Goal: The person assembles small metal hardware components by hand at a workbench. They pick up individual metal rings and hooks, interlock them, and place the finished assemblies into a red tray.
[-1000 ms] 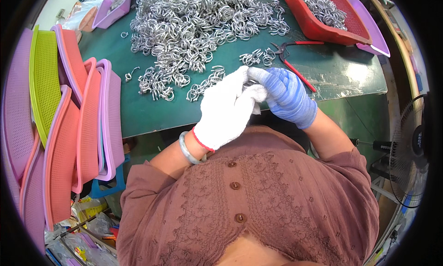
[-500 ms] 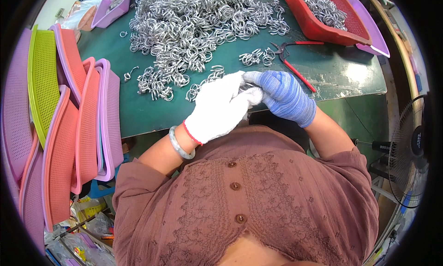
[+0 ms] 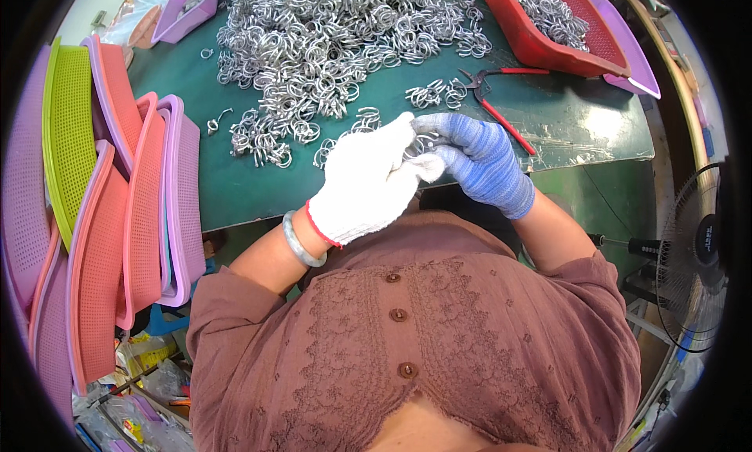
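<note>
- Metal ring piece [image 3: 422, 144]: silvery, shiny, curved wire-like loops; held between both gloved hands, above the near edge of the green desk [image 3: 235, 193].
- Left hand [image 3: 368, 178]: white knit glove, red cuff edging; grip closed, thumb and forefinger bent in on the metal ring piece.
- Right hand [image 3: 482, 166]: blue mottled glove; grip closed, thumb and forefinger pinching the same piece from the other side.
- Ring pile [image 3: 329, 41]: big tangled heap of like silvery loops on desk, far side; smaller cluster [image 3: 427, 96] beyond the hands, near the pliers [image 3: 502, 120], red handles spread.
- Red basket [image 3: 513, 41]: far right on desk, more silvery pieces inside.
- Writing: pale lettering on black hub of fan [image 3: 707, 236], right; print on yellow packaging [image 3: 153, 356], lower left, too small to make out.
- Hidden: most of the held piece behind glove fingers; exact loop count, cannot tell. White glove overexposed, finger outlines washed out. Some loops on desk partly covered by left hand.
- Cut off: ring pile and red basket at top edge; stacked pink, purple and lime baskets [image 3: 98, 276] at left by dark fisheye rim.
</note>
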Demonstrator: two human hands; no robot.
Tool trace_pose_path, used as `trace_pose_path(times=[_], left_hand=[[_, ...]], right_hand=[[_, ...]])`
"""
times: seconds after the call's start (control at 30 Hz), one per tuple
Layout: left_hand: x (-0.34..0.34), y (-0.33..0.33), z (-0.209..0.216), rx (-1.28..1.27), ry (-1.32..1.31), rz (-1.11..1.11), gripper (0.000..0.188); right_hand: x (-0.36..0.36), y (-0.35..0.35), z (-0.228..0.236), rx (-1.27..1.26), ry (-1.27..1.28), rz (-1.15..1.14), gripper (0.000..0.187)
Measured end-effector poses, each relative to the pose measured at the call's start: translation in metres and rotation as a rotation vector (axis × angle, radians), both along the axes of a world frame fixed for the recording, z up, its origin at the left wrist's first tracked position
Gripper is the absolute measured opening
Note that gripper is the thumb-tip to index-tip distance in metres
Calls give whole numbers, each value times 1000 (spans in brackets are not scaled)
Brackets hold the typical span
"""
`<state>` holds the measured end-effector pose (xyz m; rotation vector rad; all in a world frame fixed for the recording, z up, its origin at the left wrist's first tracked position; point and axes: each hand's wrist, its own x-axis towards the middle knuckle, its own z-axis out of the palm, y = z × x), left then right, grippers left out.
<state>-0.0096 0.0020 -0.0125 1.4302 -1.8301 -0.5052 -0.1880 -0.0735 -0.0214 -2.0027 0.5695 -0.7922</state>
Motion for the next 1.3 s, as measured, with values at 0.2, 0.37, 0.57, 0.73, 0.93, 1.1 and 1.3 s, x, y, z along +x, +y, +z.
trace_pose_path(times=[0.2,0.37,0.57,0.73,0.93,1.1,1.3], left_hand=[[-1,0,-2,-18,39,31,35],[7,0,1,209,266,-45,31],[-9,15,26,335,527,-447,24],[-25,6,7,418,1101,-118,22],[-12,-2,16,170,1061,102,33],[-10,-4,19,408,1031,46,37],[-12,-5,8,247,650,59,39]], right_hand=[[5,4,2,52,-22,-43,31],[3,4,6,-160,21,-57,32],[-4,-7,5,-280,-27,76,26],[19,-14,2,-89,-31,-181,20],[25,-18,13,479,-181,-255,21],[28,-11,10,176,-169,-254,22],[26,-7,2,-55,-130,-284,22]])
